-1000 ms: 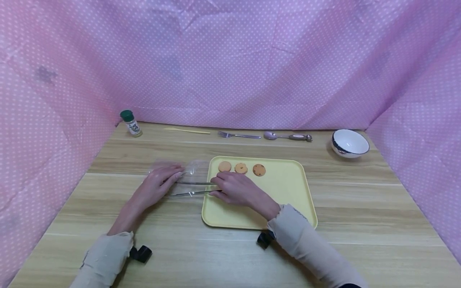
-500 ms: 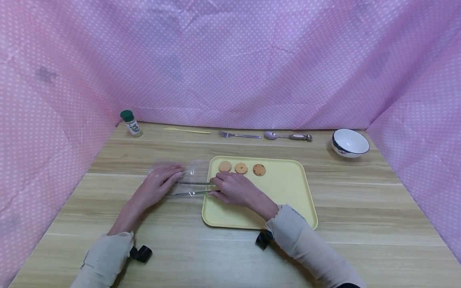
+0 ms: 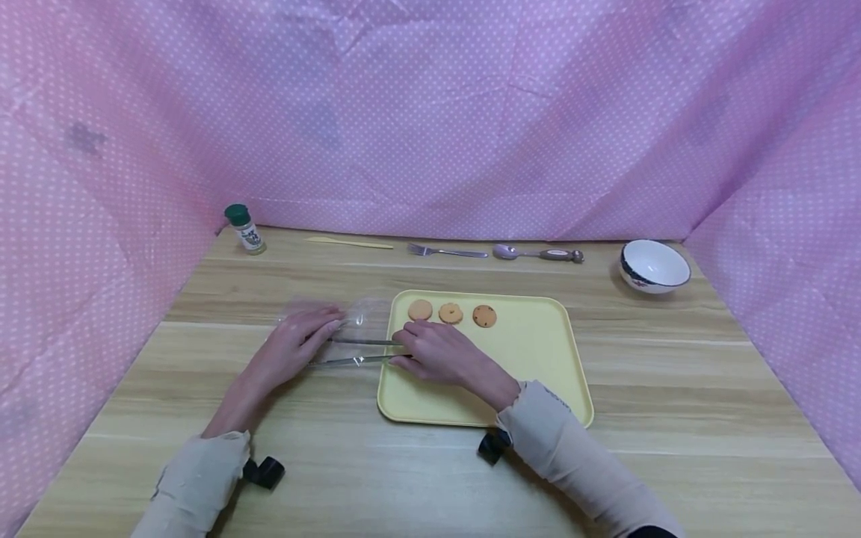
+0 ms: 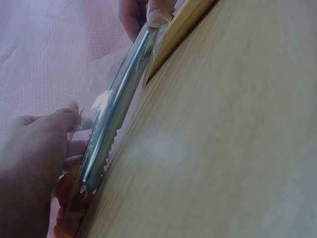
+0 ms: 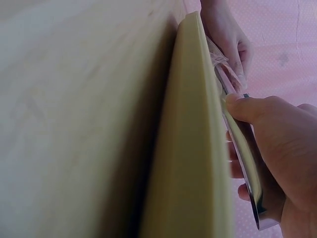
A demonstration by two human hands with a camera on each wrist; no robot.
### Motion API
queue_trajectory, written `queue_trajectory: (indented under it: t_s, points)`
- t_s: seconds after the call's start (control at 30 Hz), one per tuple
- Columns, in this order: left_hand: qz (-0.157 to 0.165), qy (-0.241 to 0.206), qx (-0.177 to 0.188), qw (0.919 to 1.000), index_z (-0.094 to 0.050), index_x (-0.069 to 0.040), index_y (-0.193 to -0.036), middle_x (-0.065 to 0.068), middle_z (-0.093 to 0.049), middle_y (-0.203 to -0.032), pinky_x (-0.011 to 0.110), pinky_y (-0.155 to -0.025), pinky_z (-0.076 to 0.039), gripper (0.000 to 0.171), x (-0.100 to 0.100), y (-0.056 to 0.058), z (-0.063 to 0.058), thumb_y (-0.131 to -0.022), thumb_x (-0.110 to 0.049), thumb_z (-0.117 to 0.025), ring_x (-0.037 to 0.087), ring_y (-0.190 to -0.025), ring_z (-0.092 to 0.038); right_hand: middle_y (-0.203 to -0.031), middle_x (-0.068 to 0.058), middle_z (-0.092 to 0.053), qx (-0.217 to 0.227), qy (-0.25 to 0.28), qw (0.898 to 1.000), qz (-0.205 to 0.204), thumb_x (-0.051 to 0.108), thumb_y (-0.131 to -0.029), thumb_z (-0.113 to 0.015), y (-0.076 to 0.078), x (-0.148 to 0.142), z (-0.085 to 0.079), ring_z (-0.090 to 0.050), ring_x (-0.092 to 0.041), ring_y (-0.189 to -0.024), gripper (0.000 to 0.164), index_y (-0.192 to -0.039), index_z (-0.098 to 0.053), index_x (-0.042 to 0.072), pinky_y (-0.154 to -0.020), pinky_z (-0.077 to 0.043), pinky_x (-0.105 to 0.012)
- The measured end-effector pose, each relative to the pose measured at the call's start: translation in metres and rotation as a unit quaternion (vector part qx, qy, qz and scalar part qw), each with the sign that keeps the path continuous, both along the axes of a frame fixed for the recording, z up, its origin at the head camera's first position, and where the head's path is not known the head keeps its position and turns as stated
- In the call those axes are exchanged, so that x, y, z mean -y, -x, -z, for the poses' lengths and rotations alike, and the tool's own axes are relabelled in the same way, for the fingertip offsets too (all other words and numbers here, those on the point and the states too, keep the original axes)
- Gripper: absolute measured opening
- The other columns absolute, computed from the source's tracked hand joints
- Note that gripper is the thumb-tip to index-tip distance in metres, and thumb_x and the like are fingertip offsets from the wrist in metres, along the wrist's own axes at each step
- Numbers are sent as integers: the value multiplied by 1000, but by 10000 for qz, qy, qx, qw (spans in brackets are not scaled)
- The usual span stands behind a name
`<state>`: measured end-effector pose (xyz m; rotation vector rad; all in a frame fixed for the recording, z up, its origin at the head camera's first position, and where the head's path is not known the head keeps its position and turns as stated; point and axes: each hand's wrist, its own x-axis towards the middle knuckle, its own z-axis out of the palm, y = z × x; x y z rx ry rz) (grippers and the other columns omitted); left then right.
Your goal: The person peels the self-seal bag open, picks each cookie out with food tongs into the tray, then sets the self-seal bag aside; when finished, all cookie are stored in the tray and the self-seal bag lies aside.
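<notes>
My right hand (image 3: 440,355) holds metal tongs (image 4: 116,109) by their bent end, over the left side of the pale yellow tray (image 3: 531,373). Their serrated tips point left into a clear plastic bag (image 4: 101,99), which lies on the table and overlaps the tray's left edge. My left hand (image 3: 299,344) grips the bag's side, thumb and fingers on the film. Orange-brown pieces (image 4: 64,203) show by the tong tips in the left wrist view. On the tray's far side are a plain round cookie (image 3: 420,310), a flower-shaped cookie (image 3: 451,313) and a dark-dotted cookie (image 3: 484,316).
Along the table's back edge stand a green-capped shaker (image 3: 245,229), a yellow knife (image 3: 348,243), a fork (image 3: 447,252) and a spoon (image 3: 538,254), the cutlery lying flat. A white bowl (image 3: 655,267) is at the back right. Pink dotted cloth (image 3: 430,119) hangs behind.
My right hand has shifted very slightly left with the tongs. The left hand, bag, tray and cookies stay as they were.
</notes>
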<state>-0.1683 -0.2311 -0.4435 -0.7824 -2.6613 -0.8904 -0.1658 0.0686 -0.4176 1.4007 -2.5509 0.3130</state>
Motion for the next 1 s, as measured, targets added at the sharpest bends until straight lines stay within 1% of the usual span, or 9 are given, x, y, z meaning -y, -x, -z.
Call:
queue_trajectory:
  t_s: [0.1, 0.3, 0.53, 0.7, 0.9, 1.0]
  points:
    - [25, -10, -9, 10000, -71, -3, -131, 15, -66, -137, 58, -112, -42, 30, 0, 1, 0, -109, -20, -57, 36, -131, -57, -91, -2, -64, 50, -5, 10000, 18, 31, -102, -70, -1, 0, -1, -63, -17, -82, 23, -105, -69, 8, -66, -57, -31]
    - [-10, 24, 123, 9999, -70, -4, -131, 15, -65, -138, 58, -113, -40, 32, 1, -1, 0, -109, -22, -56, 36, -133, -55, -93, -2, -65, 68, -125, 9999, 48, 31, -103, -68, -2, 2, -1, -64, -17, -84, 23, -107, -70, 8, -69, -57, -30]
    - [-13, 20, 193, 9998, -70, -4, -132, 15, -64, -140, 58, -114, -39, 33, 1, -1, -1, -110, -23, -56, 36, -134, -54, -92, -2, -65, 61, -99, 9999, 88, 31, -102, -69, -1, 1, -1, -64, -18, -84, 22, -104, -70, 9, -68, -57, -32]
    - [26, 9, 135, 9999, -70, -4, -132, 15, -64, -139, 58, -113, -40, 32, 1, 0, -2, -109, -22, -56, 36, -134, -55, -91, -2, -64, 62, -38, 9999, 78, 30, -102, -70, -2, 0, -1, -64, -17, -82, 22, -103, -69, 9, -66, -56, -32]
    - [59, 11, -19, 10000, -70, -2, -131, 17, -65, -137, 58, -113, -40, 31, 1, -1, -2, -108, -19, -58, 37, -132, -56, -88, -1, -64, 165, 46, 9999, -9, 28, -100, -71, -3, -2, -3, -60, -15, -76, 20, -101, -70, 8, -63, -54, -27]
    - [61, -6, -32, 10000, -70, -3, -131, 16, -65, -137, 58, -113, -40, 31, 1, -1, -3, -108, -19, -58, 37, -132, -56, -88, -1, -63, 157, 81, 9998, -5, 30, -100, -72, -3, -2, -4, -58, -14, -75, 22, -101, -70, 8, -62, -52, -26]
